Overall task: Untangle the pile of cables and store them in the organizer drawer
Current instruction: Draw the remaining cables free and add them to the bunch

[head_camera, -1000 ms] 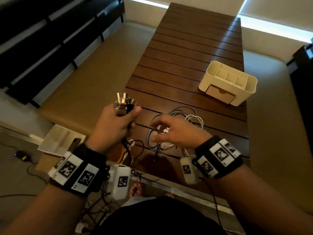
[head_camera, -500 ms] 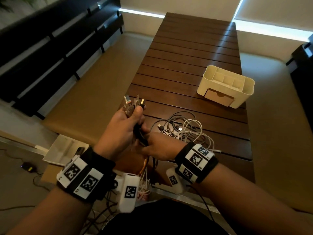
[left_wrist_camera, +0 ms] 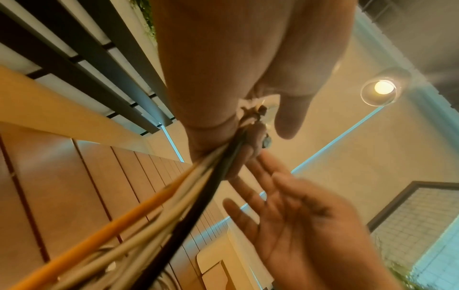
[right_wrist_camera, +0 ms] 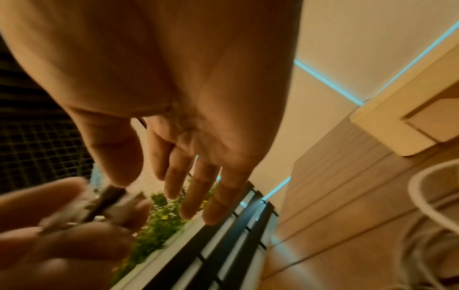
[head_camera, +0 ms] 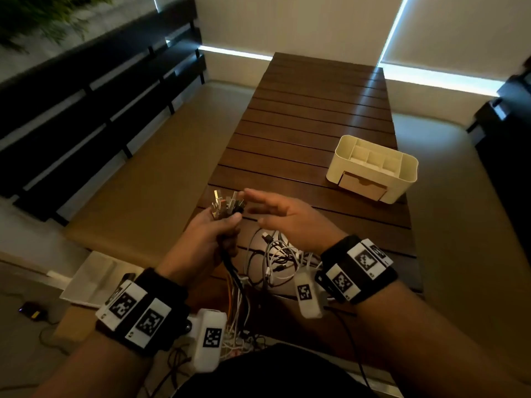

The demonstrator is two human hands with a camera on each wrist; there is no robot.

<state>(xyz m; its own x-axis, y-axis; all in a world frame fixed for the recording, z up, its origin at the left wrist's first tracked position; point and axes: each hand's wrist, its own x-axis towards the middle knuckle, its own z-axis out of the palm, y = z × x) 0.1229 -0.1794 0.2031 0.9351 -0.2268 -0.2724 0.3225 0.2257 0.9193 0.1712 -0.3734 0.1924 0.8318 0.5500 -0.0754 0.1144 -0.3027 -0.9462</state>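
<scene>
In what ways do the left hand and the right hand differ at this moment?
The left hand is curled in a grip around a bundle of cables, plugs pointing up; the right hand holds nothing. The left hand's fingers are closed, while the right hand's fingers are straight and spread. The right hand hovers over the cable pile; the left hand sits beside it. Both are raised above the table and wear marker wristbands.

Slatted wood table (head_camera: 301,116); matt plastic organizer (head_camera: 408,179).
</scene>
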